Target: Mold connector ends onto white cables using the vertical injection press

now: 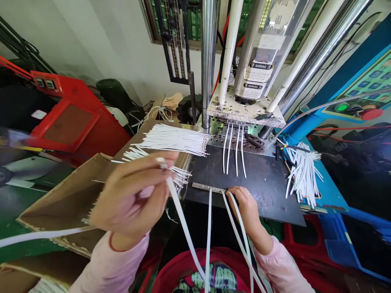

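My left hand (131,195) is raised at left, fingers pinched on the end of a flat white strap (186,228) that runs down toward my lap. At the front edge of the black plate (262,187), my right hand (244,207) grips the right end of a slotted metal bar (201,186). Several white straps hang from the bar toward me; one white strap (209,228) comes from its middle. Behind, under the press head (244,112), a few straps stick out over the plate. The fingertips of my right hand are partly hidden by the bar.
A sheaf of white straps (174,139) lies on cardboard left of the plate, and a tied bundle (305,171) lies at right. A cardboard box (61,199) stands at left near a red machine (73,118). The control panel with a red button (372,114) is at right.
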Tool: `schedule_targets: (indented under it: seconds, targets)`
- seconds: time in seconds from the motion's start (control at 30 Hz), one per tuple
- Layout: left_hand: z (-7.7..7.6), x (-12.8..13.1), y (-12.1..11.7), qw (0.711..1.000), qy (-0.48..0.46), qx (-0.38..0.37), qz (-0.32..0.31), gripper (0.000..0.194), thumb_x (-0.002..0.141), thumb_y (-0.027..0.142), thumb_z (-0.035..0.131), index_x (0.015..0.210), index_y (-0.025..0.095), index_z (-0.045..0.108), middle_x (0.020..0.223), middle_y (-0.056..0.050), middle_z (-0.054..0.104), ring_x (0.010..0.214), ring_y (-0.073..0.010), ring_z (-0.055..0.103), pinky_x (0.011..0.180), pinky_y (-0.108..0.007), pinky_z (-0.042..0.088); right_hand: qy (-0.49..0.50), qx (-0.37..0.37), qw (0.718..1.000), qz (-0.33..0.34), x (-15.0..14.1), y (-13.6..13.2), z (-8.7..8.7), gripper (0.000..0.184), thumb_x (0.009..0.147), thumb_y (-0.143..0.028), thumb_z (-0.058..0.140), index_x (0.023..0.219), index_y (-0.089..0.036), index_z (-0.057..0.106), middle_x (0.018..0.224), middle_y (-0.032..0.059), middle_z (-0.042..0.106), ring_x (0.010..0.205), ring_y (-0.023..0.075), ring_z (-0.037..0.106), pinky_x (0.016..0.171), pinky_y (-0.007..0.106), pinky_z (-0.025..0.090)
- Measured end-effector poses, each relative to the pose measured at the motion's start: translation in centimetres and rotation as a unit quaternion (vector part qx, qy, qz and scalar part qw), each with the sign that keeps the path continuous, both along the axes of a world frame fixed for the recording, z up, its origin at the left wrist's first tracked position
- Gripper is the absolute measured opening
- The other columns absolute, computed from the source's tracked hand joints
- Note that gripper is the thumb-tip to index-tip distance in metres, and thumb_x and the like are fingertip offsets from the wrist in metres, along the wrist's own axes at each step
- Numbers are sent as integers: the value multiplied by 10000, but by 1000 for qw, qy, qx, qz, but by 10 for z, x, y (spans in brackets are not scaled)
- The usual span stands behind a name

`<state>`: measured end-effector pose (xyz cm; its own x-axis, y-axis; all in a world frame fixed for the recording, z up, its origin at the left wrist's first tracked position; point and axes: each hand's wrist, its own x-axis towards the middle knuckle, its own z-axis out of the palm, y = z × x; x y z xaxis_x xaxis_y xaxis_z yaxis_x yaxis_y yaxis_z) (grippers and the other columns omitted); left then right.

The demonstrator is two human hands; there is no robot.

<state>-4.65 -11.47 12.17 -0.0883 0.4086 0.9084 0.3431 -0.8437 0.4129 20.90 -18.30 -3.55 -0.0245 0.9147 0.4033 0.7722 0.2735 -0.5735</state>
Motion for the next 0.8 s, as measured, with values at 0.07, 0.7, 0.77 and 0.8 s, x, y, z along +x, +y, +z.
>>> schedule_targets:
  seconds: [0.07,0.7,0.77,0.8]
  targets:
    - [-34,-1,-4,997,53,-48,7,299,772,27,751,956,262,755,1054,15,739,930,-155,729,805,-304,630,-28,1,1000,-10,-3,-2,-2,161,1000,-213,500,1021,-209,659,992,77,699,948,233,647,873,377,511]
    - [-158,30,13,934,182,-280,-128,88,919,156,646,908,209,716,833,-17,737,823,-173,657,804,-323,500,50,-54,997,-27,106,103,47,301,911,-399,606,1123,-204,694,1045,82,740,893,229,697,772,356,562]
    - [-159,29,15,936,192,-259,-137,93,917,139,645,926,208,707,841,-18,735,836,-170,650,807,-318,502,46,-58,997,-32,112,121,50,318,900,-412,607,1109,-194,706,1015,84,750,852,231,696,750,358,552]
    - [-159,29,15,938,196,-251,-141,95,917,134,644,934,206,703,846,-19,734,843,-169,648,810,-316,503,45,-58,997,-33,114,130,51,325,897,-417,604,1103,-189,713,1001,85,753,835,231,695,746,359,545]
